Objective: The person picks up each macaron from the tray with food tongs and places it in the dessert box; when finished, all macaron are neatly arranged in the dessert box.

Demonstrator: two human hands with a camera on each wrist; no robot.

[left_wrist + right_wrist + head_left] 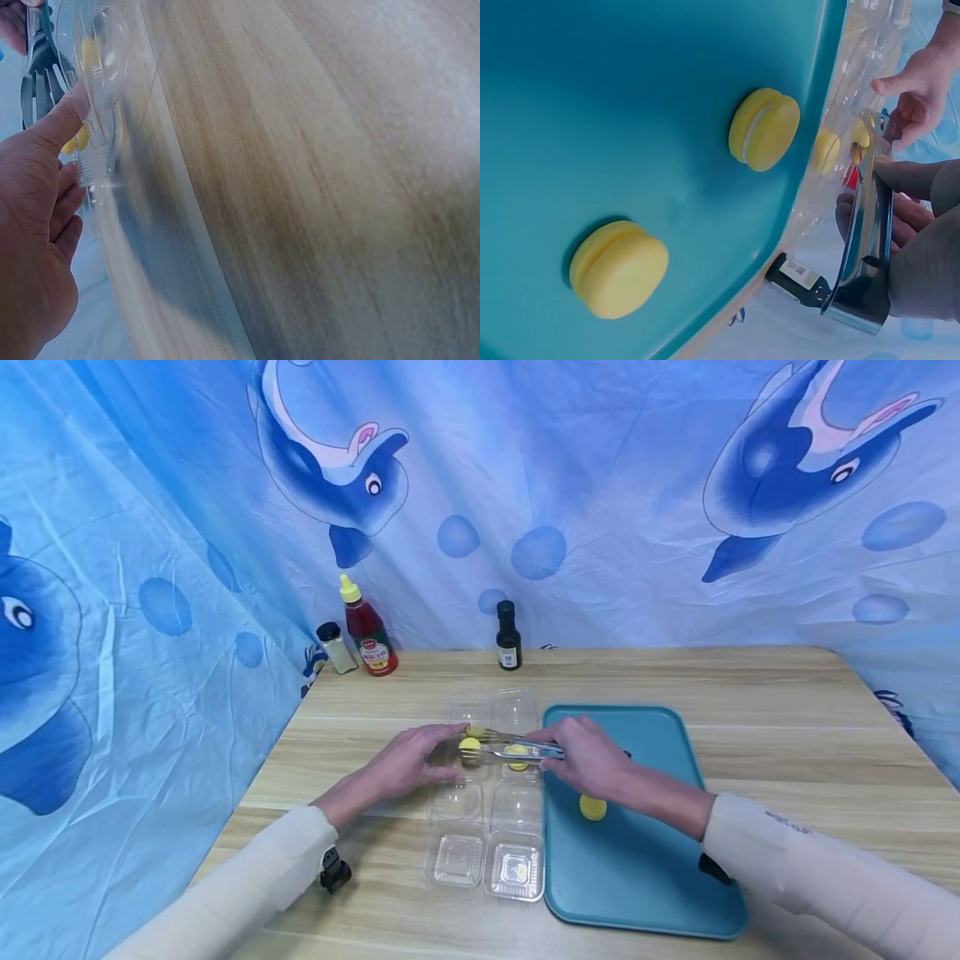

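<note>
My right hand (pixel 585 756) grips metal tongs (pixel 525 752) with fork-like ends, reaching left over a clear plastic container (pixel 517 806). A yellow sandwich cookie (pixel 469 747) shows between the tong tips in a left compartment. Another yellow cookie (pixel 517 757) sits in the compartment beside it, partly covered by the tongs. At the container's left edge is my left hand (pixel 412 760), thumb and fingers spread, fingertips right at the plastic near the tong tips. In the right wrist view, two cookies, one nearer (pixel 619 270) and one farther (pixel 765 129), lie on the teal tray (pixel 667 67).
A sauce bottle with a yellow cap (pixel 370 631) and a shaker with a black lid (pixel 337 647) stand at the back left of the wooden table (pixel 787 718). A small dark bottle (pixel 508 639) stands at the back middle. Dolphin-print cloth (pixel 562 485) hangs behind.
</note>
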